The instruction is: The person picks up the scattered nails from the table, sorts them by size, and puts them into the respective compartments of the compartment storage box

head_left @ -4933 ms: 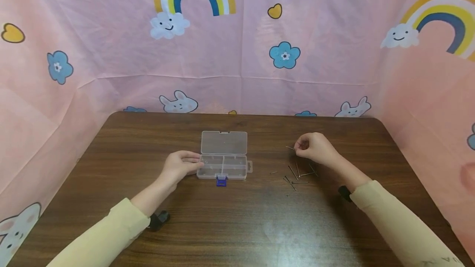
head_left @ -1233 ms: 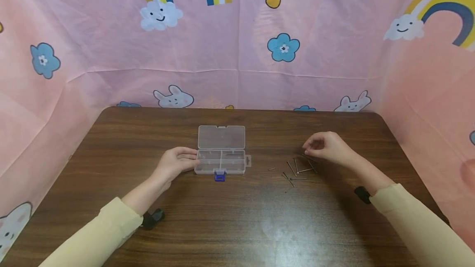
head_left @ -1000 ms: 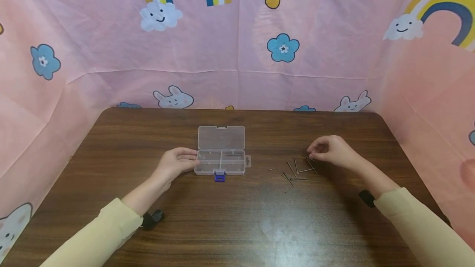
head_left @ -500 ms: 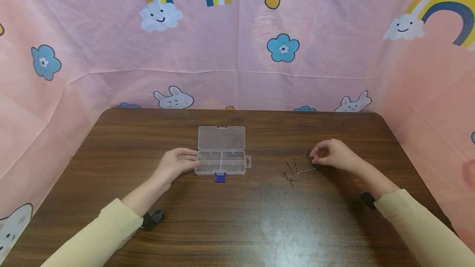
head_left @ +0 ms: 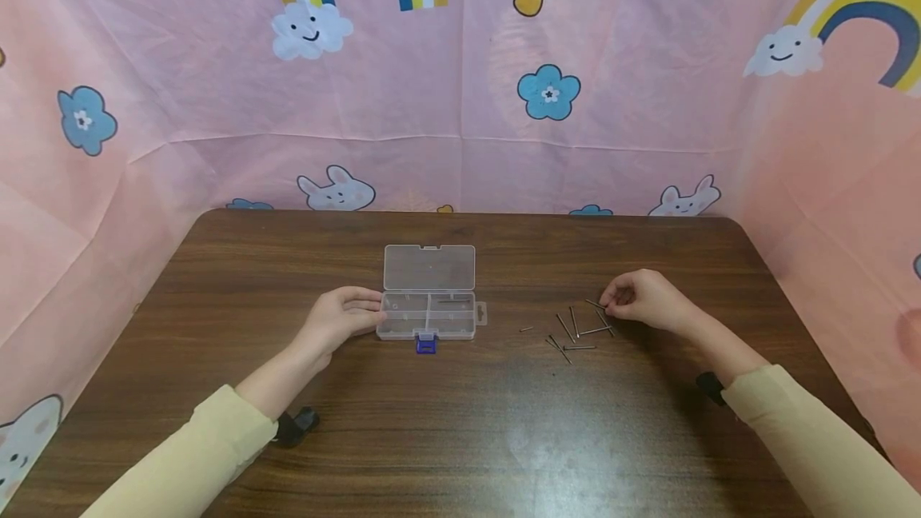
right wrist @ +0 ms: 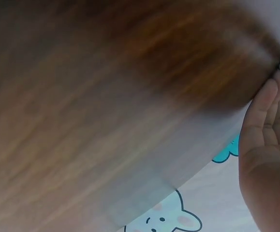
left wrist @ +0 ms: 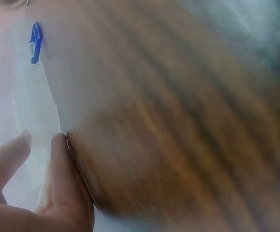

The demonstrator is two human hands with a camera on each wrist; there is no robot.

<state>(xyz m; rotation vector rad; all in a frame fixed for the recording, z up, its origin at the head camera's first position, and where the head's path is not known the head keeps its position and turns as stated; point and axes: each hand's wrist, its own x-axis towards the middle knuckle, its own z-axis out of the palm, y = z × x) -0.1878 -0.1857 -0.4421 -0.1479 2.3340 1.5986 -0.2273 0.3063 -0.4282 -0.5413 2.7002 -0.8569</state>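
Note:
A clear plastic compartment box [head_left: 452,328] lies on the table with its lid raised and a blue latch at the front. My left hand [head_left: 336,321] grips its left end, thumb in front and fingers along the side; the left wrist view shows this up close. One nail [head_left: 453,300] lies in the back right compartment. Right of the box, several loose nails [head_left: 565,328] are scattered. My right hand [head_left: 646,300] is at the far side of them, thumb and fingertips pinching the end of a nail [head_left: 594,304]. A nail head shows by those fingertips in the right wrist view.
A short, small nail or pin [head_left: 527,330] lies between the box and the scattered nails. A tiny dark bit [head_left: 554,375] sits nearer the front. The brown wooden table [head_left: 460,438] is enclosed by pink patterned cloth [head_left: 460,102].
Earlier my right hand held a nail up; a nail now lies in the back right compartment. My right hand has returned to the scattered nails and lowered onto one. My left hand stays on the box.

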